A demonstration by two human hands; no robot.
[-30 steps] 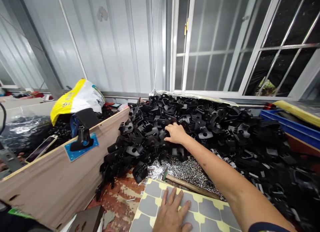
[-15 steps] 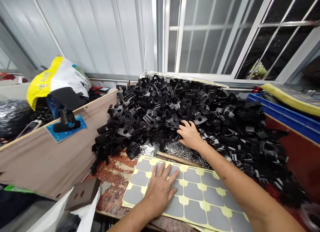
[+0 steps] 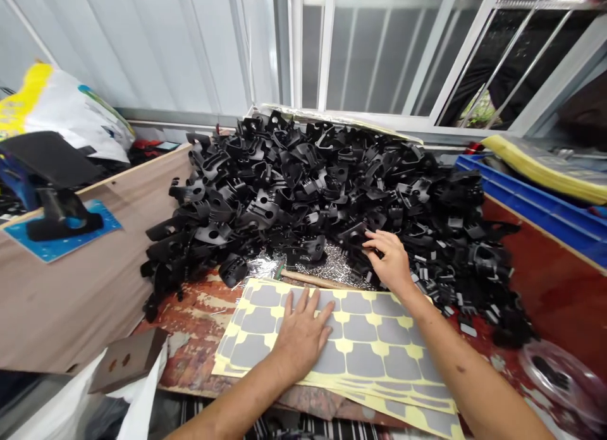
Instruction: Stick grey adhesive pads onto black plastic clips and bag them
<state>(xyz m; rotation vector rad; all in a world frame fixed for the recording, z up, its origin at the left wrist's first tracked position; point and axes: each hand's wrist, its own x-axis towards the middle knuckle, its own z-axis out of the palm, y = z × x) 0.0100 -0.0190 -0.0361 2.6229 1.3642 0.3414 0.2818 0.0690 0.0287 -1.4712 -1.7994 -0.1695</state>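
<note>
My left hand [image 3: 302, 332] lies flat with fingers spread on a stack of yellow sheets [image 3: 363, 345] bearing grey rounded shapes. At the front edge of a large heap of black plastic parts [image 3: 303, 181], my right hand [image 3: 389, 258] has its thumb and fingers closed on a black plastic part [image 3: 353, 235]. The fingers partly cover that part. Between the sheets and the heap lies a wooden-handled tool [image 3: 313, 279], its far end near a clear bag. Small shiny metal pieces [image 3: 337, 263] are piled behind the handle.
On the left, a wooden board [image 3: 95, 282] carries a blue piece [image 3: 111, 220] with a black bracket on it. A blue crate [image 3: 531, 190] with yellow-edged sheets stands at right. Nearer are a clear round container [image 3: 564, 383] and a brown block [image 3: 128, 359].
My right hand has drawn back from the heap, towards me and to the right, with a black plastic part at its fingertips. My left hand stays on the sheets. The view has shifted.
</note>
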